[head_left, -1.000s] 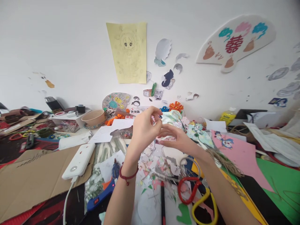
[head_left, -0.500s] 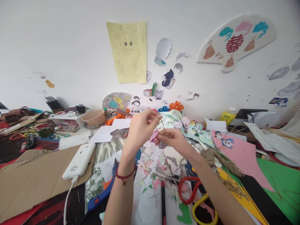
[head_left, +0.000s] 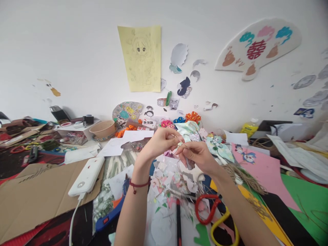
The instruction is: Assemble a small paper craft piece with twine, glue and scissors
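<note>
Above the middle of the cluttered table my two hands meet, fingertips almost touching. My left hand [head_left: 164, 142] is closed in a pinch on a thin brown twine, of which only a little shows. My right hand [head_left: 198, 155] pinches the twine from the other side, its fingers curled. A small greyish cutout [head_left: 190, 164] hangs below the right fingers; how it is fixed to the twine is hidden. Beneath the hands lies a heap of paper scraps [head_left: 166, 181]. A bundle of brown twine [head_left: 243, 176] rests beside my right forearm.
Red-handled scissors [head_left: 208, 218] and a yellow-handled pair [head_left: 215, 232] lie near the right forearm. A blue glue gun [head_left: 110, 215], a white power bank [head_left: 86, 177] and cardboard [head_left: 41, 194] are on the left. Coloured sheets, including a green one [head_left: 304, 201], cover the right.
The open loop of twine between my hands has drawn in and hardly shows. My left hand has lowered slightly, and my right hand has shifted right, with fingertips closer together.
</note>
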Motion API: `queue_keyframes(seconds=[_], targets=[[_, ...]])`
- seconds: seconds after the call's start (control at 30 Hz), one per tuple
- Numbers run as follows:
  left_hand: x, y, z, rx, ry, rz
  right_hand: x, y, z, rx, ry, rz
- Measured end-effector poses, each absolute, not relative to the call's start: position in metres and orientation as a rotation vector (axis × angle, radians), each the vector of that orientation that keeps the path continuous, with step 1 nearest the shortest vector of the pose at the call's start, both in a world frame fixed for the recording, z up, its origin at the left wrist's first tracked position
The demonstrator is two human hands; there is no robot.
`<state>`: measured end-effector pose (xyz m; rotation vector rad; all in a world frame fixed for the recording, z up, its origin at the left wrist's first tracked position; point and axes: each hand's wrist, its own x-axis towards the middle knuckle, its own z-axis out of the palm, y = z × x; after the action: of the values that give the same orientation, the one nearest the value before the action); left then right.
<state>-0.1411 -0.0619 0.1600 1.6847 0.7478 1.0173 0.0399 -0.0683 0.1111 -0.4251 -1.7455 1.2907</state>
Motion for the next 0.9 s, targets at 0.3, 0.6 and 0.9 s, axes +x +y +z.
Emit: queue_keyframes(seconds=[0.3,0.6,0.9], targets=[[-0.13,-0.067,0.16,1.777,0.781,0.96,0.039,-0.073,0.114,-0.417,-1.731,1.202],[-0.127,-0.058,0.149,1.735,0.73,0.892,0.036,-0.07,0.116,-0.463,-1.608,1.171],[-0.152,-0.059,0.16,1.526,0.678,0.96,0.051,-0.064,0.12,-0.44,-1.57,1.304]])
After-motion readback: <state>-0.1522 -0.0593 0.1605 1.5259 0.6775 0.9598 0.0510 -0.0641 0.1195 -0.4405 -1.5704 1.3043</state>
